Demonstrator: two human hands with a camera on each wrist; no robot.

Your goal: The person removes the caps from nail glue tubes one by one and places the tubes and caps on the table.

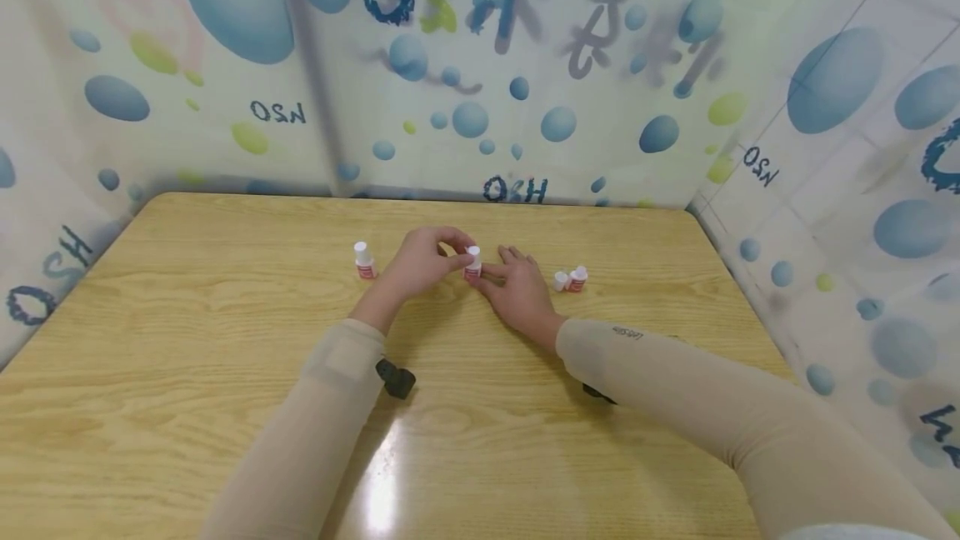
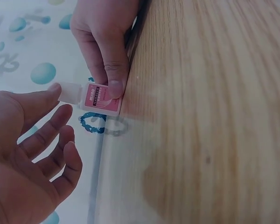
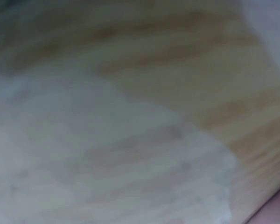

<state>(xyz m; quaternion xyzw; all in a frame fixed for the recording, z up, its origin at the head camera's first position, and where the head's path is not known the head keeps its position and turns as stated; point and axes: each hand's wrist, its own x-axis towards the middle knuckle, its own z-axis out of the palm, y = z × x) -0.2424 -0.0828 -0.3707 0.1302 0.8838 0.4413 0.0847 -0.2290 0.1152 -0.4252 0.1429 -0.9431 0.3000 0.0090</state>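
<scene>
Near the middle of the table stands a small white nail glue bottle (image 1: 472,271) with a pink-red label, upright between my hands. My left hand (image 1: 427,261) pinches its white cap (image 2: 70,93) between thumb and forefinger, while the other fingers curl loosely clear of it. Low on the bottle, my right hand (image 1: 519,290) grips the body, its thumb lying over the label in the left wrist view. The right wrist view is blurred, with only a bit of skin at its lower corner.
Another glue bottle (image 1: 364,262), capped, stands left of my left hand. Right of my right hand is a third bottle (image 1: 577,279), with a small white cap (image 1: 560,281) beside it. The wooden table (image 1: 225,340) meets a patterned curtain (image 1: 420,148) behind.
</scene>
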